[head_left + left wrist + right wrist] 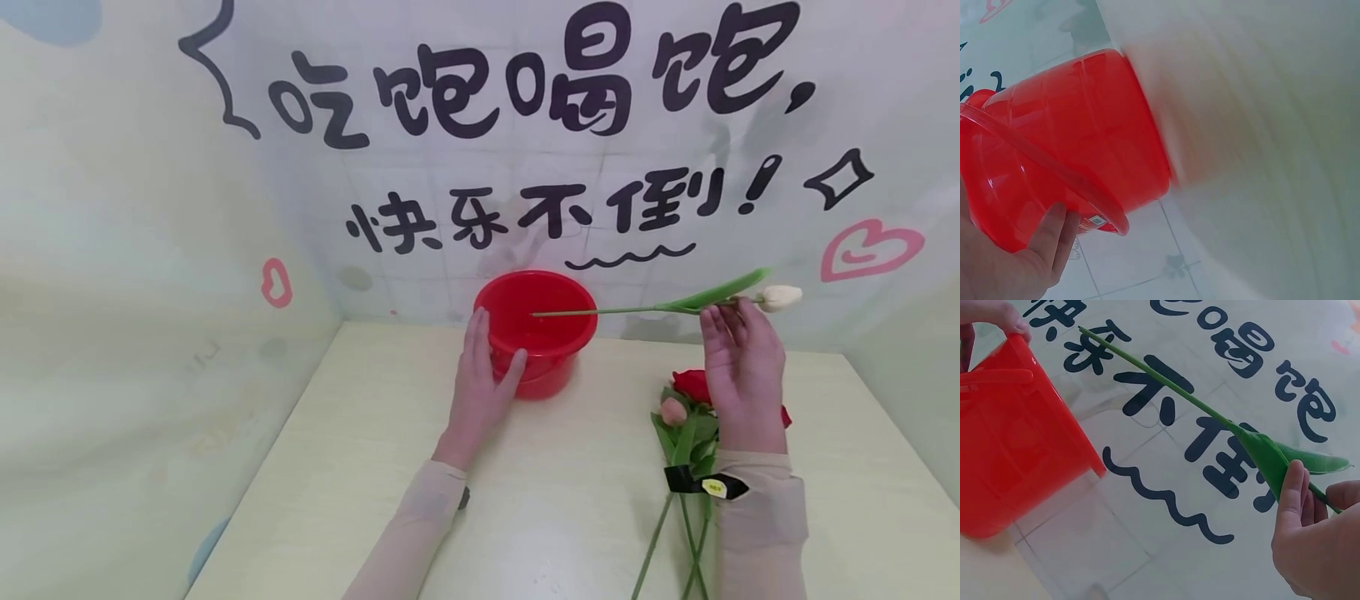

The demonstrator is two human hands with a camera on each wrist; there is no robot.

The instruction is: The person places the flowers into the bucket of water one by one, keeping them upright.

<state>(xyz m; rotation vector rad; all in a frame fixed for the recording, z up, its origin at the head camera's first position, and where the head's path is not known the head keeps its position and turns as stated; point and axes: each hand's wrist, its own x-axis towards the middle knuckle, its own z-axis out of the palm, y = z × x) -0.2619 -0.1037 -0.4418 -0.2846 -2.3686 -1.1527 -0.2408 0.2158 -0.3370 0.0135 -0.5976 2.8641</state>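
Note:
A red bucket (pixel 543 375) stands upright on the table near the back wall, its handle (pixel 1054 165) hanging against its side. My left hand (pixel 483 383) holds it at the near left, thumb spread from the fingers at the rim. In the left wrist view, fingers (pixel 1054 240) lie along its outer wall. My right hand (pixel 746 371) pinches a white tulip (pixel 780 297) just below its bloom, beside its green leaf (pixel 1266 465). The tulip lies nearly level, its bare stem end overlapping the bucket's opening in the head view. From the right wrist, that end shows above the rim.
A bunch of flowers with a red bloom (pixel 692 385), a pink tulip bud (pixel 673 412) and long stems lies on the table (pixel 360 467) under my right forearm. Behind the bucket rises a wall sheet (pixel 420 283) with large black lettering.

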